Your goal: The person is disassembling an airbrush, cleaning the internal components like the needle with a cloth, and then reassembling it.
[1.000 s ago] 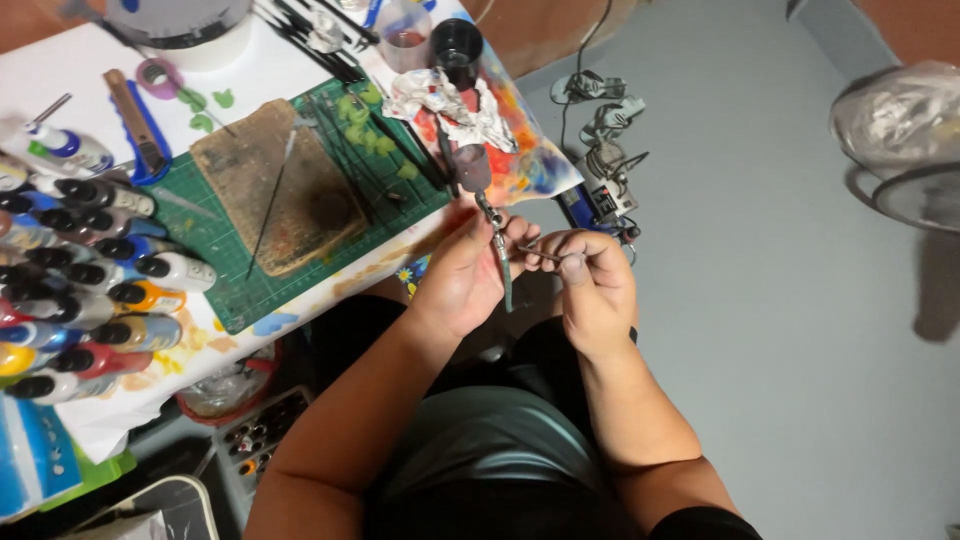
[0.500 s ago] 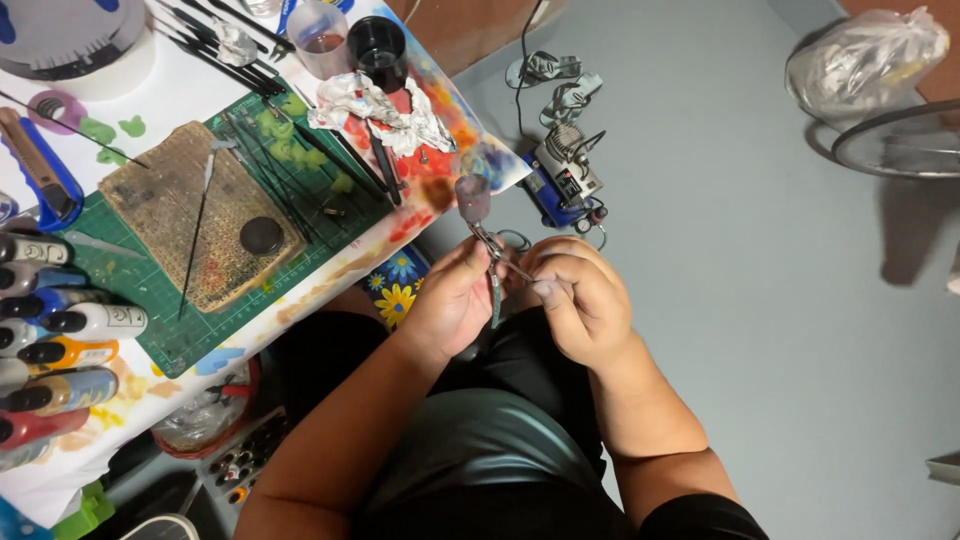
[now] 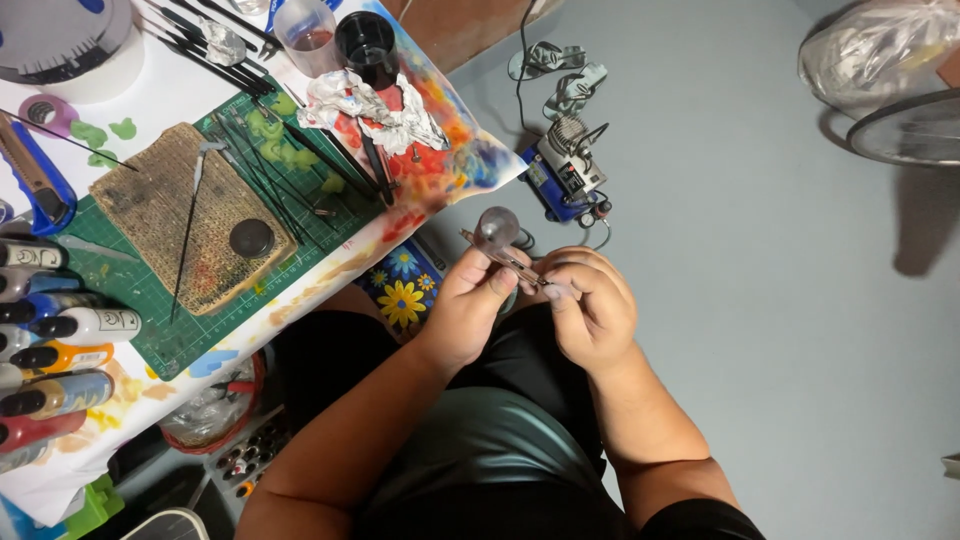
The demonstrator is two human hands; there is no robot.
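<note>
Count on record: two hands, left hand [image 3: 470, 310] and right hand [image 3: 590, 305]; one airbrush [image 3: 505, 245] between them; one green cutting mat [image 3: 180, 340]; one black cup [image 3: 366, 45]; one clear cup [image 3: 305, 30]; one compressor [image 3: 567, 175], far floor.

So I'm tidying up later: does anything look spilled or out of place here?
Yes. Paint smears cover the table edge near the crumpled foil, and green blobs sit off the cutting mat. The airbrush in both hands looks fine.

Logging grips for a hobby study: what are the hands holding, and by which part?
An airbrush: left hand grips its body below the cup; right hand pinches the rear end.
</note>
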